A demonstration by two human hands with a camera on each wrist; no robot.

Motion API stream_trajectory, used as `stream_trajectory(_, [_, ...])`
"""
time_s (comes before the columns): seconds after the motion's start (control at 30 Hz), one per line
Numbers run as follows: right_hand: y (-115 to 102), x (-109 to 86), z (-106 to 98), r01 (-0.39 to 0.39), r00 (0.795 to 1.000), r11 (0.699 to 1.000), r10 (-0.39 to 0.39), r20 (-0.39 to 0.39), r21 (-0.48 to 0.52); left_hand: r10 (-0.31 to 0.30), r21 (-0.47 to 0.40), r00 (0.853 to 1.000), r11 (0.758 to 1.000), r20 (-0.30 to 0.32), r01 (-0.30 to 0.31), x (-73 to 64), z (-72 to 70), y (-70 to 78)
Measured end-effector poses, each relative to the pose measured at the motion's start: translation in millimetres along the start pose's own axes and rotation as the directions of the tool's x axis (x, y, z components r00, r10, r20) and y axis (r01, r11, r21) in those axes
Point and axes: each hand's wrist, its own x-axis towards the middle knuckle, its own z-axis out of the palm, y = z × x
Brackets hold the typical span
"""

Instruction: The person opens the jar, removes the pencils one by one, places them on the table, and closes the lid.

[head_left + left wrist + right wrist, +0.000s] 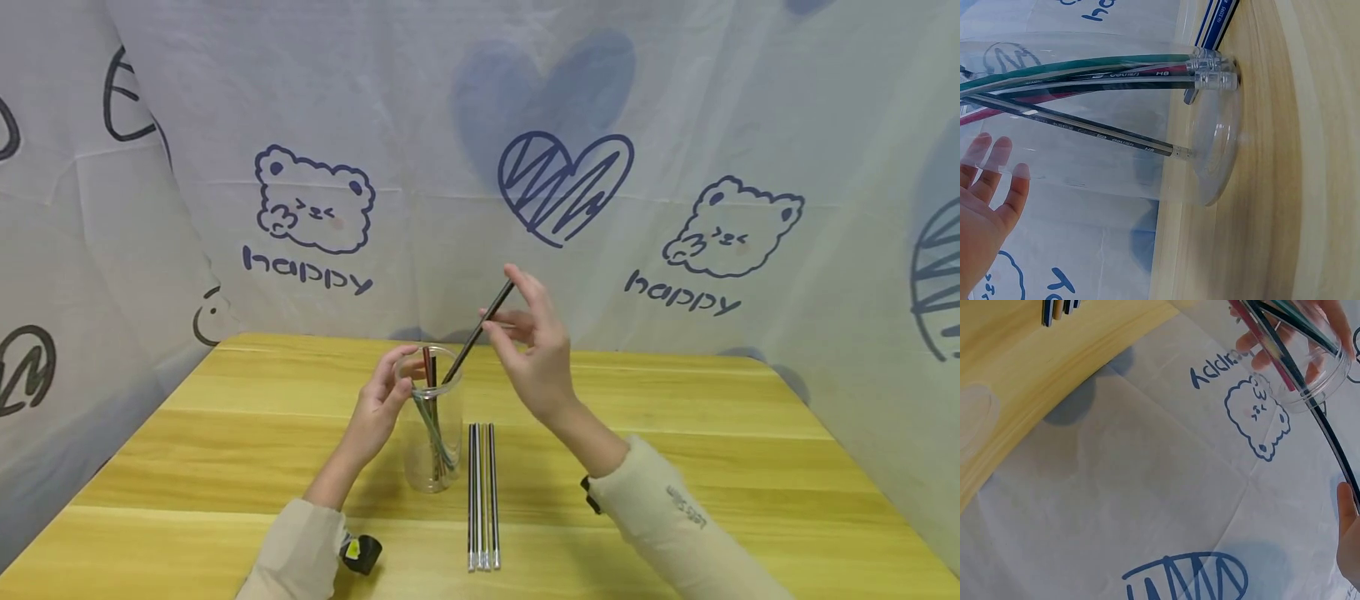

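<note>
A tall clear plastic cup (pixel 412 458) stands upright on the table, with a few pencils (pixel 1116 60), green, red and dark striped, leaning inside it. My left hand (pixel 375 408) holds the cup near its rim, thumb on the near side and fingers around the far side. In the head view my right hand (pixel 542 362) is up to the right of the cup. Its thumb and fingers pinch a dark striped pencil (pixel 477 335) by its upper part. That pencil slants down over the rim, its lower part inside the cup.
Several striped pencils (pixel 492 492) with silvery ends lie side by side on the wooden table (pixel 675 433), just right of the cup. A white cloth (pixel 427 258) printed with bears and hearts hangs behind the table.
</note>
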Motion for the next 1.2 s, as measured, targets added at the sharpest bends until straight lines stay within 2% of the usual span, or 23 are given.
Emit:
stream_trajectory(0.13, [-0.3, 0.6, -3.6, -0.024, 0.996, 0.999, 0.028, -0.084, 0.04, 0.01, -0.017, 1.0, 1.0, 0.004, -0.01, -0.4, -0.4, -1.7])
stream_trajectory(0.27, [-1.0, 2.5, -8.6, -0.052, 0.983, 0.993, 0.069, -0.171, 0.102, 0.013, -0.026, 1.0, 1.0, 0.005, -0.013, -1.0, -0.5, -2.0])
stream_trajectory(0.4, [0.3, 4.3, -15.1, -0.071, 0.968, 0.982, 0.11, -0.225, 0.174, 0.012, -0.031, 1.0, 0.999, 0.004, -0.012, -1.5, -0.3, -1.5])
stream_trajectory(0.6, [1.4, 3.0, -24.0, -0.022, 0.952, 0.974, 0.09, -0.292, 0.226, 0.015, -0.036, 1.0, 0.999, 0.004, -0.015, -1.6, 0.3, -0.5])
stream_trajectory(0.77, [1.0, 0.5, -29.1, 0.006, 0.951, 0.974, 0.064, -0.303, 0.226, 0.017, -0.028, 1.0, 0.999, 0.001, -0.017, -1.5, 0.5, 0.8])
stream_trajectory(0.9, [1.9, -0.9, -31.5, -0.002, 0.95, 0.974, 0.072, -0.305, 0.226, 0.014, -0.028, 1.0, 1.0, 0.003, -0.013, -1.4, 0.3, 0.1])
stream_trajectory(1.2, [6.0, -9.5, -36.2, -0.08, 0.954, 0.976, 0.135, -0.268, 0.204, -0.002, -0.007, 1.0, 1.0, -0.002, 0.002, 0.0, 0.5, 1.4])
